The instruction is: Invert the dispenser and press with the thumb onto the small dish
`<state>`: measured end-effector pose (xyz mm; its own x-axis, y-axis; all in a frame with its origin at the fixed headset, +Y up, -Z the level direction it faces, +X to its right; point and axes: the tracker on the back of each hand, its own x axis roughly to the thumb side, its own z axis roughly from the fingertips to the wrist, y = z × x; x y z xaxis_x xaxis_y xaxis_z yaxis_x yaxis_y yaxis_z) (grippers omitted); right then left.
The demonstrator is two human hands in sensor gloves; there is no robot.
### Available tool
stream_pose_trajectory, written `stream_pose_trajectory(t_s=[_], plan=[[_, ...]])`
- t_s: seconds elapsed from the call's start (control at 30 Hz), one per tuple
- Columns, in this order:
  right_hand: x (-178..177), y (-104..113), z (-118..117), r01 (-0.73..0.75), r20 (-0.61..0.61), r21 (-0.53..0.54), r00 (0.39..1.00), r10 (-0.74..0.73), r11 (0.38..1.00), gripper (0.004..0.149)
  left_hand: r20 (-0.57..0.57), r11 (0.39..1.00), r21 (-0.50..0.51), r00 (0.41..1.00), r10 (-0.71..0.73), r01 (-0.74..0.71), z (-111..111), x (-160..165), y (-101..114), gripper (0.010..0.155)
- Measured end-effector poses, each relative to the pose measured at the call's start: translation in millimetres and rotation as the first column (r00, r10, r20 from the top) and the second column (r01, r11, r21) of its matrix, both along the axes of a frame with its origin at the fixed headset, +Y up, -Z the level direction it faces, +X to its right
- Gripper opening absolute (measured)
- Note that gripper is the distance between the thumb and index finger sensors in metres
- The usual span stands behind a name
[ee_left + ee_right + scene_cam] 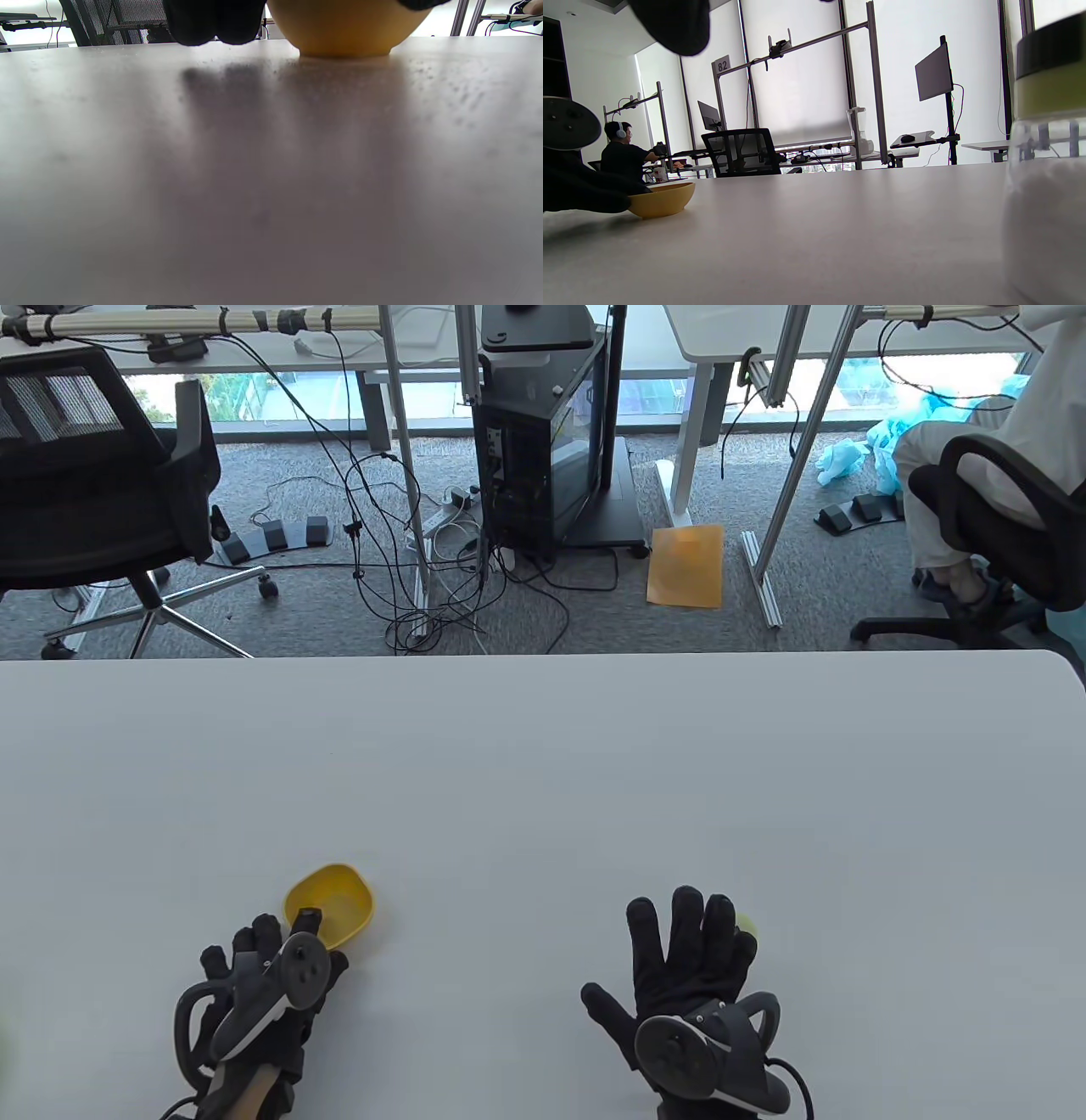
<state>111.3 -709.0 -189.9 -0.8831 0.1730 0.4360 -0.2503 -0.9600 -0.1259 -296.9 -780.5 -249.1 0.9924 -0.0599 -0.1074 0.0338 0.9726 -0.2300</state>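
The dispenser (1045, 161) is a clear jar with a green band and dark cap, upright on the table (543, 780) under the spread fingers of the open right hand (687, 976), holding white powder. The yellow dish (331, 904) sits left, its contents indiscernible; the left hand (267, 976) touches its near rim, grip cannot be told

L hand (263, 984) low near bench edge, fingers (267, 933) curled; R hand (691, 959) flat, fingers spread wide.
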Motion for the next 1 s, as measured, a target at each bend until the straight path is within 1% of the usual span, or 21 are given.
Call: stream_pose_trajectory(t_s=[0.23, 0.37, 0.47, 0.53, 0.63, 0.77, 0.8, 0.87, 1.0], plan=[[1, 1, 1, 0.014, -0.004, 0.009, 1.000, -0.014, 1.000, 0.095, 0.002, 0.999, 0.051, 1.000, 0.011, -0.011, 0, 2, 2, 0.062], [2, 1, 2, 0.020, -0.004, 0.015, 1.000, -0.020, 1.000, 0.095, 0.001, 0.993, 0.118, 1.000, 0.012, -0.012, 2, 3, 6, 0.062], [2, 2, 2, 0.025, -0.001, 0.022, 1.000, -0.025, 0.999, 0.095, 0.024, 0.981, 0.195, 1.000, 0.012, -0.017, 6, 8, 11, 0.062], [2, 2, 2, 0.025, 0.000, 0.024, 1.000, -0.025, 0.999, 0.095, 0.048, 0.978, 0.209, 0.999, 0.006, -0.016, 8, 14, 14, 0.062], [2, 2, 3, 0.020, 0.002, 0.029, 1.000, -0.020, 0.999, 0.095, 0.095, 0.972, 0.235, 0.995, -0.004, -0.019, 13, 25, 18, 0.062], [3, 3, 4, 0.025, 0.010, 0.040, 1.000, -0.025, 0.999, 0.095, 0.177, 0.959, 0.274, 0.984, 0.023, -0.072, 21, 42, 25, 0.063], [3, 3, 4, 0.024, 0.013, 0.043, 1.000, -0.024, 0.999, 0.095, 0.204, 0.953, 0.288, 0.978, 0.030, -0.090, 24, 46, 26, 0.063], [3, 4, 4, 0.020, 0.015, 0.045, 1.000, -0.020, 0.999, 0.095, 0.295, 0.942, 0.308, 0.955, 0.040, -0.135, 29, 56, 30, 0.063], [3, 4, 5, 0.015, 0.013, 0.043, 1.000, -0.015, 0.999, 0.095, 0.382, 0.934, 0.311, 0.923, 0.048, -0.177, 38, 73, 32, 0.063]])
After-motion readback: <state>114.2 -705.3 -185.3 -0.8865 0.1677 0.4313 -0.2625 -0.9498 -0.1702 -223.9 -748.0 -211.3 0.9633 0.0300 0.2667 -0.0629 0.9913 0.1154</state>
